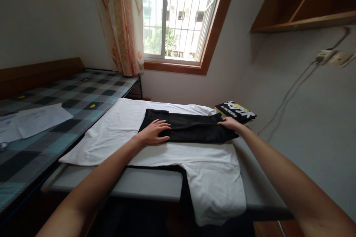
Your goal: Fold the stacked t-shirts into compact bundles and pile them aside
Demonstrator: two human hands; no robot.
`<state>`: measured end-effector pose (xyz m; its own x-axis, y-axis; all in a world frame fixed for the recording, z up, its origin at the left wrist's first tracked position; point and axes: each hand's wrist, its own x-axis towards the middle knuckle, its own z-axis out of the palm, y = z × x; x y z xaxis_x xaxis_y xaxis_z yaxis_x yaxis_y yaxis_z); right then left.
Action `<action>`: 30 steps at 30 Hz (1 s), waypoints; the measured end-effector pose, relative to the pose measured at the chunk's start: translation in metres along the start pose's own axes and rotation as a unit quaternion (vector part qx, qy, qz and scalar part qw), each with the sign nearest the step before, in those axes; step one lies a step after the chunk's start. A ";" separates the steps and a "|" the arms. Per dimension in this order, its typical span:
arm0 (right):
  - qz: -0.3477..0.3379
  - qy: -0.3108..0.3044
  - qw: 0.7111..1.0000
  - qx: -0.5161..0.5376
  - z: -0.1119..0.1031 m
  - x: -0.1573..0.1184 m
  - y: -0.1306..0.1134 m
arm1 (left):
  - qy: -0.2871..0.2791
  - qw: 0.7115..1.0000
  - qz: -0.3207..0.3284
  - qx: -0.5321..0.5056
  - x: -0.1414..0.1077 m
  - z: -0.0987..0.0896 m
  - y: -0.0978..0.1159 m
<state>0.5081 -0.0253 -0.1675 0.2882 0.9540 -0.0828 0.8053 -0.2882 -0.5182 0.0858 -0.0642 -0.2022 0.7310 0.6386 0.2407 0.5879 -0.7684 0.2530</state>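
A black garment (194, 127), folded into a long strip, lies across a white shirt (111, 133) spread on a grey table (150, 183). My left hand (156, 131) rests flat on the strip's left part, its fingers apart. At the strip's right end, my right hand (229, 123) pinches the black cloth between thumb and fingers. One white sleeve hangs over the table's front edge, with dark cloth showing beneath the shirt.
A folded black item with white lettering (236, 112) lies at the table's back right. On the left stands a bed with a checked cover (91, 89) and papers (41, 118). A wooden shelf (306, 24) hangs above right, with cables below on the wall.
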 end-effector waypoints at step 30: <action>-0.353 0.005 0.931 -0.095 0.091 -0.046 -0.152 | 0.090 0.995 0.042 0.024 0.008 0.008 0.012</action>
<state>0.3254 -0.0175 -0.1627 -0.3435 0.9105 0.2301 0.8725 0.4001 -0.2805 0.1016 -0.0688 -0.2048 0.7068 0.5664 0.4238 0.5470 -0.8175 0.1802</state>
